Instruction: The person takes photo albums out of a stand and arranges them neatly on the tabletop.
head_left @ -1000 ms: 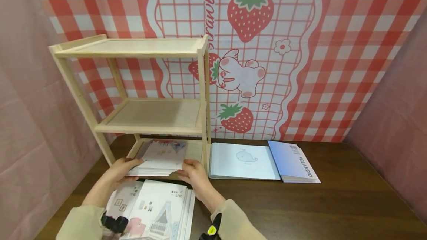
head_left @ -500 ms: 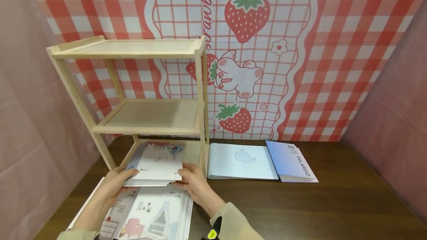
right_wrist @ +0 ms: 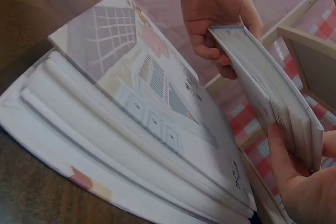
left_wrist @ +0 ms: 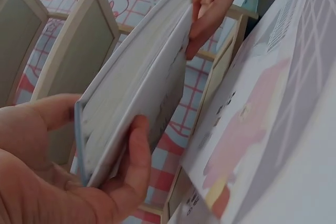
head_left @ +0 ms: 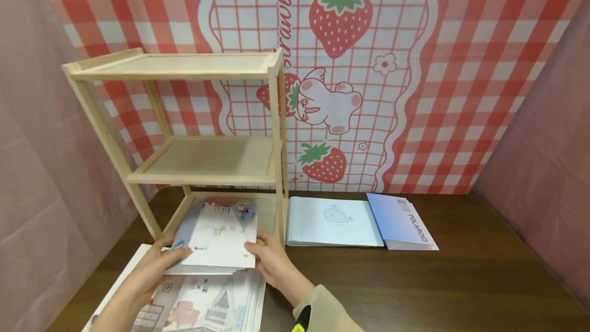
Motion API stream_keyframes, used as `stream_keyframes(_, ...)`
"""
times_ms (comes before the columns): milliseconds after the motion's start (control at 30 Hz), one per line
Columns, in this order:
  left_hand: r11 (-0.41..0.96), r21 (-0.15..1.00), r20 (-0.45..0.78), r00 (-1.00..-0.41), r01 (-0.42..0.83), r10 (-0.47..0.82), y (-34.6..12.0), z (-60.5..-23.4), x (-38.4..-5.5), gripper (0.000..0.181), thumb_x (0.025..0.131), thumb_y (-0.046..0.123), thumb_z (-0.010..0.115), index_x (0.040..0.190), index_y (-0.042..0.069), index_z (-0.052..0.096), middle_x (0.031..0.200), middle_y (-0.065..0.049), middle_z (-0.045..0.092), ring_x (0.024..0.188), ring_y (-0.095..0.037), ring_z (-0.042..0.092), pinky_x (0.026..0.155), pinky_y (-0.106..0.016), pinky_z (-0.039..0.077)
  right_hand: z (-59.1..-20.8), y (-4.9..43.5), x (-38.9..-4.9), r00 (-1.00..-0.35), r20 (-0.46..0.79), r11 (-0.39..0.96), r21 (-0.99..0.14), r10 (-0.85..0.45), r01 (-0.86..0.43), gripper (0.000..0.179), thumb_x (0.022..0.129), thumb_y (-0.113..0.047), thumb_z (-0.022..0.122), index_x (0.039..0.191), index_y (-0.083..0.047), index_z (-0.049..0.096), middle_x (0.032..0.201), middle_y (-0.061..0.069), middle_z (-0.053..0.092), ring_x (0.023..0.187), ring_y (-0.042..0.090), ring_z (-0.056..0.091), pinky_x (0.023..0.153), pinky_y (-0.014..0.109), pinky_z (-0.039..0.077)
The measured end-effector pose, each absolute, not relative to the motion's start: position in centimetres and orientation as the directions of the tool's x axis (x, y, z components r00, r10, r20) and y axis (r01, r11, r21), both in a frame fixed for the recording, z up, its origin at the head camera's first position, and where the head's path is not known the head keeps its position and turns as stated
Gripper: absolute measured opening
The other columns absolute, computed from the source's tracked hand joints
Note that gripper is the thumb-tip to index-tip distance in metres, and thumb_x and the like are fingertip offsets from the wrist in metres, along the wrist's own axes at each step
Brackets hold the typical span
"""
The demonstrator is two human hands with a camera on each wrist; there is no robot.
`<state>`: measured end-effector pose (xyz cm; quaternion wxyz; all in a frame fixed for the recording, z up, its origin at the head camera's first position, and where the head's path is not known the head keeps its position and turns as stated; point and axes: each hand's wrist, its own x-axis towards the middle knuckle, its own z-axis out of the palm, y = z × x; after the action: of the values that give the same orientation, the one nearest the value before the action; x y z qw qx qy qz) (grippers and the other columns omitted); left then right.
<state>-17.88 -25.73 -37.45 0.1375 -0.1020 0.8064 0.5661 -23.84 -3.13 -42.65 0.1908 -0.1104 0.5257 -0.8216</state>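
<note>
Both hands hold a small white photo album level in front of the rack's bottom shelf. My left hand grips its left edge, thumb on the top cover. At the right edge my right hand pinches it, also thumb on top. In the left wrist view, the left fingers curl under the lower cover. The right wrist view shows the album's thick page edges between its covers. Beneath the held album lies a stack of larger albums, the top one printed with a pink bear and a tent.
A three-tier pale wooden rack stands at the left on the dark wooden table. Right of it lie a whale-print album and a blue album marked POLAROID. A strawberry-print cloth hangs behind.
Both hands have drawn the photo album from the rack's bottom shelf toward the person. It is now over the stack of larger albums. The two albums on the right stay put.
</note>
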Motion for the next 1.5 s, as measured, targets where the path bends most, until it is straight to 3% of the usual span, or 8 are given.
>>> stream_keyframes(133, 0.367, 0.856, -0.394, -0.919, -0.365, 0.004, -26.0, -37.5, -17.8, 0.091, 0.077, 0.051, 0.05, 0.135, 0.007, -0.005, 0.134, -0.03, -0.006, 0.112, -0.058, 0.011, 0.064, -0.07, 0.025, -42.7, -2.6, -23.3, -0.904, 0.004, -0.375, -0.911, -0.427, 0.173, 0.044, 0.082, -0.002, 0.048, 0.119, 0.014, 0.029, 0.097, 0.014, 0.053, 0.08, 0.014, 0.054, 0.069, 0.026, 0.047)
stream_keyframes(333, 0.29, 0.903, -0.352, -0.933, -0.318, 0.072, -25.9, -37.7, -17.8, 0.086, 0.079, 0.042, 0.052, 0.133, 0.004, -0.003, 0.134, -0.029, -0.013, 0.117, -0.052, -0.004, 0.083, -0.069, 0.007, -42.9, -1.7, -22.6, -0.903, -0.007, -0.359, -0.916, -0.43, 0.178, 0.041, 0.081, -0.001, 0.049, 0.117, 0.012, 0.035, 0.086, 0.009, 0.055, 0.071, 0.012, 0.055, 0.062, 0.023, 0.047)
stream_keyframes(467, 0.253, 0.924, -0.314, -0.946, -0.285, 0.078, -25.7, -38.0, -17.9, 0.082, 0.08, 0.036, 0.052, 0.132, 0.001, -0.001, 0.134, -0.029, -0.003, 0.118, -0.043, 0.014, 0.091, -0.061, 0.009, -43.1, -1.1, -22.1, -0.882, -0.019, -0.345, -0.916, -0.471, 0.204, 0.042, 0.081, -0.001, 0.049, 0.119, 0.01, 0.034, 0.098, 0.014, 0.056, 0.078, 0.017, 0.057, 0.068, 0.029, 0.048)
stream_keyframes(567, 0.223, 0.938, -0.286, -0.956, -0.266, 0.066, -25.5, -38.2, -17.9, 0.077, 0.081, 0.032, 0.053, 0.131, 0.002, 0.003, 0.127, -0.025, 0.016, 0.104, -0.031, 0.037, 0.089, -0.052, 0.029, -43.1, -0.6, -21.7, -0.867, -0.022, -0.339, -0.915, -0.498, 0.218, 0.043, 0.081, -0.001, 0.049, 0.12, 0.009, 0.035, 0.104, 0.016, 0.055, 0.082, 0.019, 0.057, 0.069, 0.032, 0.048)
stream_keyframes(667, 0.211, 0.948, -0.257, -0.965, -0.24, 0.058, -25.3, -38.3, -18.0, 0.073, 0.082, 0.026, 0.054, 0.13, 0.001, 0.005, 0.117, -0.021, 0.032, 0.089, -0.022, 0.047, 0.077, -0.037, 0.042, -43.1, 0.0, -21.3, -0.859, -0.028, -0.32, -0.922, -0.51, 0.22, 0.043, 0.081, -0.001, 0.05, 0.12, 0.008, 0.036, 0.102, 0.016, 0.056, 0.079, 0.016, 0.057, 0.066, 0.028, 0.048)
stream_keyframes(800, 0.249, 0.938, -0.257, -0.966, -0.242, 0.031, -25.1, -38.5, -18.0, 0.071, 0.081, 0.026, 0.055, 0.13, 0.002, 0.01, 0.112, -0.017, 0.04, 0.088, -0.017, 0.046, 0.073, -0.031, 0.04, -43.2, 0.6, -20.7, -0.858, -0.034, -0.301, -0.929, -0.513, 0.217, 0.042, 0.079, 0.001, 0.05, 0.118, 0.007, 0.036, 0.101, 0.015, 0.056, 0.077, 0.014, 0.056, 0.063, 0.026, 0.048)
stream_keyframes(1033, 0.32, 0.916, -0.273, -0.961, -0.244, 0.049, -24.8, -38.1, -17.6, 0.074, 0.077, 0.032, 0.059, 0.127, 0.006, 0.011, 0.104, -0.013, 0.041, 0.092, -0.018, 0.041, 0.076, -0.032, 0.036, -43.6, 1.2, -20.2, -0.843, -0.015, -0.314, -0.924, -0.538, 0.217, 0.044, 0.073, 0.005, 0.049, 0.115, 0.008, 0.035, 0.096, 0.014, 0.056, 0.077, 0.018, 0.057, 0.063, 0.03, 0.049)
stream_keyframes(1500, 0.322, 0.914, -0.304, -0.943, -0.248, 0.136, -23.8, -37.6, -16.4, 0.07, 0.078, 0.017, 0.058, 0.125, 0.004, 0.007, 0.121, -0.03, 0.027, 0.091, -0.027, 0.047, 0.071, -0.036, 0.041, -43.8, 2.5, -19.0, -0.807, -0.1, -0.264, -0.916, -0.581, 0.303, 0.044, 0.07, 0.007, 0.053, 0.11, 0.003, 0.035, 0.09, 0.012, 0.056, 0.076, 0.019, 0.057, 0.064, 0.032, 0.048)
